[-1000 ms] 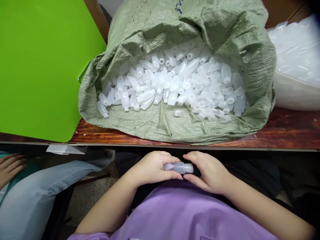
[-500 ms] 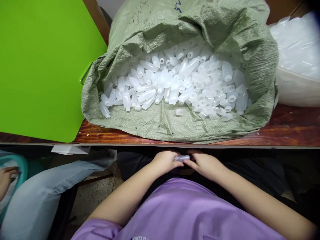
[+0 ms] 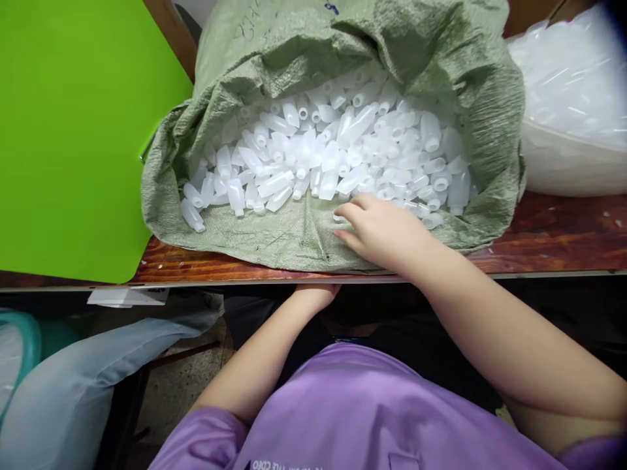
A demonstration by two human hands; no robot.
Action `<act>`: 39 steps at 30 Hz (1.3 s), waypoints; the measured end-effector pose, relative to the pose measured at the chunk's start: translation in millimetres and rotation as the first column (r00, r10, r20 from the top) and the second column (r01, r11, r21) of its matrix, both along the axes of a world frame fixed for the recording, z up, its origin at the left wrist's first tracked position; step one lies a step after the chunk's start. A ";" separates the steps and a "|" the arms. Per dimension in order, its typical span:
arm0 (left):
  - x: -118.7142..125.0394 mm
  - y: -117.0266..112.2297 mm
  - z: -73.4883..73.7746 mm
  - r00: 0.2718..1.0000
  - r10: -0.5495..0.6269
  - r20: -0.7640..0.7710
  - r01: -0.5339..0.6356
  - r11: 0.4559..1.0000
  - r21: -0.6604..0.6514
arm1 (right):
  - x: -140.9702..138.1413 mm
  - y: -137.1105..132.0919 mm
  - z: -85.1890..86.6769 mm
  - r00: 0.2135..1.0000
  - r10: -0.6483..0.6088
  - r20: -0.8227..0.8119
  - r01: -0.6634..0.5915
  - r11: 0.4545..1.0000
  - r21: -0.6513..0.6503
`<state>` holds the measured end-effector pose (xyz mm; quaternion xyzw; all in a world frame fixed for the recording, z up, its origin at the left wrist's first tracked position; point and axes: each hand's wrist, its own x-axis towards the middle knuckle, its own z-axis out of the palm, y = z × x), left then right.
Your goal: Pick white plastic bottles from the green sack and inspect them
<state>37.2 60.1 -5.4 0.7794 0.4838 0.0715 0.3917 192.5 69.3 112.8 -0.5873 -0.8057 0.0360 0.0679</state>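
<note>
My right hand (image 3: 382, 232) is over the front lip of a green woven sack (image 3: 274, 245). Its thumb and fingers are apart, curved around a small translucent piece (image 3: 337, 217) that is mostly hidden. Just beyond the fingertips lies a heap of translucent white plastic bottles (image 3: 313, 156), small and tapered with open necks, filling the sack's mouth. My left hand (image 3: 317, 295) is below the table edge at my lap. Its fingers are hidden under the edge, so whether it holds anything does not show.
A bright green board (image 3: 83, 137) stands left of the sack. At the right, a white tub (image 3: 568, 160) is heaped with clear plastic pieces. The brown wooden table (image 3: 563, 228) ends just in front of the sack. Another person's leg (image 3: 73, 385) and a teal basin (image 3: 32, 339) are at lower left.
My right hand has left the small translucent piece held by both hands at my lap and moved up to the sack's lip. My left hand has slipped farther under the table edge.
</note>
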 end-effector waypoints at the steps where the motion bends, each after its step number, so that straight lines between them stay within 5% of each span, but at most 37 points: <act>1: -8.6 -4.6 3.4 1.000 -0.004 -0.006 0.004 0.999 -0.050 | -5.8 7.6 -2.4 0.999 0.008 0.033 -0.007 1.000 -0.029; 7: -58.6 -35.8 27.6 0.999 0.018 0.035 -0.002 0.904 -0.428 | -13.5 29.6 -19.3 0.999 -0.036 0.020 0.037 0.998 -0.048; 9: -66.0 -43.3 41.1 0.966 0.115 0.231 0.036 0.827 -0.561 | -11.0 30.9 -20.8 0.999 -0.050 -0.002 0.050 0.998 -0.039; 11: -67.4 -47.7 56.4 0.828 0.286 0.483 0.112 0.758 -0.642 | -8.2 28.0 -19.0 0.997 -0.053 -0.050 0.052 0.999 -0.012; 15: -59.0 -47.6 82.0 0.471 0.400 0.786 0.120 0.854 -0.506 | -0.7 2.7 -12.6 0.928 -0.057 -0.367 0.072 0.997 0.026; 18: -48.8 -44.6 89.8 0.387 0.332 0.860 0.007 0.932 -0.363 | 3.6 -29.3 -13.2 0.716 -0.028 -0.697 0.016 1.000 -0.024; 22: -35.8 -46.1 87.7 0.379 0.295 0.877 -0.185 0.953 -0.240 | 1.5 -65.8 -24.0 0.386 -0.047 -0.921 -0.086 0.992 -0.087; 25: -29.3 -51.4 83.3 0.413 0.256 0.874 -0.240 0.956 -0.167 | -1.9 -79.0 -33.7 0.260 -0.062 -0.964 -0.076 0.994 -0.084; 30: -22.8 -57.3 80.9 0.419 0.377 0.826 -0.339 0.909 -0.242 | -2.1 -87.8 -43.6 0.325 0.106 -0.940 -0.014 0.994 0.108; 34: -16.7 -55.0 80.1 0.423 0.582 0.694 -0.301 0.813 -0.498 | 3.1 -92.9 -44.6 0.524 0.358 -0.773 -0.088 0.925 0.369; 39: -16.1 -48.8 76.5 0.670 0.586 0.456 -0.056 0.653 -0.756 | 17.7 -95.9 -40.7 0.536 0.570 -0.623 -0.464 0.815 0.347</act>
